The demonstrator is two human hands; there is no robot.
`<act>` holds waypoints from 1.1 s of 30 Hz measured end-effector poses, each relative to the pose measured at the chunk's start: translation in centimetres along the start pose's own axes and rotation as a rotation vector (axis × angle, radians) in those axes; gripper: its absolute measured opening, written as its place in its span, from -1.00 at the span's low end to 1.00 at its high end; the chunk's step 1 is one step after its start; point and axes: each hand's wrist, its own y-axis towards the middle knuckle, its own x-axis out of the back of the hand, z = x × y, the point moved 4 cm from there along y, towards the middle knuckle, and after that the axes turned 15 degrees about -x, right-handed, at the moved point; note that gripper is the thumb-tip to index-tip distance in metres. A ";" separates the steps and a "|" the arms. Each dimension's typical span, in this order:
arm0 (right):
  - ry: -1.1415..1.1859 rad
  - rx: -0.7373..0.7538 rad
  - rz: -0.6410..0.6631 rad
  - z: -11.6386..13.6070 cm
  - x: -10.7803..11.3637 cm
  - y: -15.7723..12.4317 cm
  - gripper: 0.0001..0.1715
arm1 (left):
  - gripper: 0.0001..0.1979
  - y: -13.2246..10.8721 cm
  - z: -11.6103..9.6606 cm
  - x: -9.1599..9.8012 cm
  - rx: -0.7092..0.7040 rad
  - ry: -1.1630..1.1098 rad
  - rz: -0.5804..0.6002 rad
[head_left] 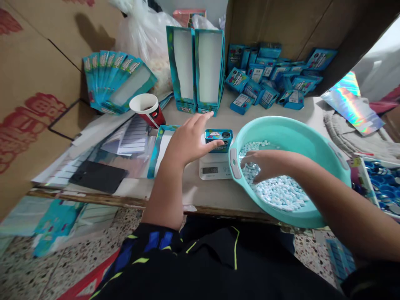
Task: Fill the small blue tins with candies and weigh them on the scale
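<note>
My left hand (190,139) is spread open above a blue display tray (153,156) lying flat. Its thumb reaches toward a small blue candy box (218,141) resting on a white digital scale (215,170); I cannot tell whether they touch. The scale's display is lit, its digits blurred. Inside a turquoise basin (296,125), my right hand (265,163) dips its fingertips among small pale blue and white candies (284,191). Thumb and fingers are apart there, with loose candies visible between them; some fingertips are hidden.
Upright stacked display trays (210,66) stand behind my left hand. Small boxes (264,91) pile at the back right. A paper cup (148,108), a dark phone (97,176) and fanned trays (112,79) are leftward. A container of blue-rimmed pieces (386,183) stands right.
</note>
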 end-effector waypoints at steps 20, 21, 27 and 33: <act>2.015 0.051 -0.172 -1.0 2.5 -0.9 -0.40 | -0.65 5.4 -6.9 -1.6 -0.342 0.226 -0.093; 2.081 0.056 -0.190 -0.9 2.4 -0.7 -0.47 | -0.67 6.0 -7.3 -2.1 -0.362 0.235 -0.067; 2.194 -0.012 -0.212 -1.9 1.8 0.3 -0.73 | -0.70 6.7 -6.3 -4.5 -0.358 0.139 -0.097; 2.241 0.027 -0.269 -2.4 2.2 1.2 -0.70 | -0.65 6.8 -5.4 -5.3 -0.348 0.071 -0.165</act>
